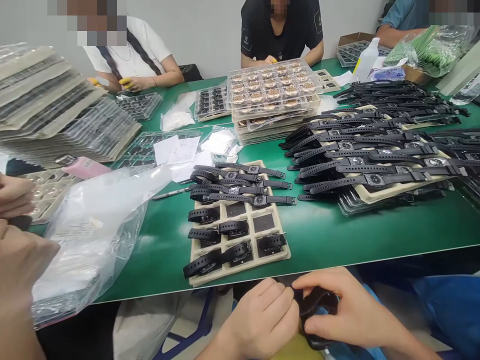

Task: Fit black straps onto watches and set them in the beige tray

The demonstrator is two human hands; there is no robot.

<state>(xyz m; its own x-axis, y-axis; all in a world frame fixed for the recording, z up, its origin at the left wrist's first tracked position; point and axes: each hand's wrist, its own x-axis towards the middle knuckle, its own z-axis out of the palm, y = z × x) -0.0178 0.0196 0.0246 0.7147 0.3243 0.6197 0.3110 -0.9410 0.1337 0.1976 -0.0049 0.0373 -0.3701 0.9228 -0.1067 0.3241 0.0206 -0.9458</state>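
Observation:
Below the table's front edge, my left hand (264, 317) has its fingers curled around one end of a black watch (318, 305), its fingertips hidden. My right hand (348, 307) grips the same watch from the right, thumb beneath and index finger above, the strap bent into a loop. Ahead on the table sits a beige tray (240, 272). Black watches with curled straps (202, 262) lie in some of its compartments, and several flat-strapped watches (258, 200) lie across its back half. Two compartments toward the middle and right hold no watch.
Trays piled with black watches (371, 180) fill the right. Stacked clear trays (273, 90) stand at the back, a taller tray stack (67, 105) at the left. A plastic bag (93, 225) lies front left, beside another person's hands (18, 245). People sit across the green table (161, 250).

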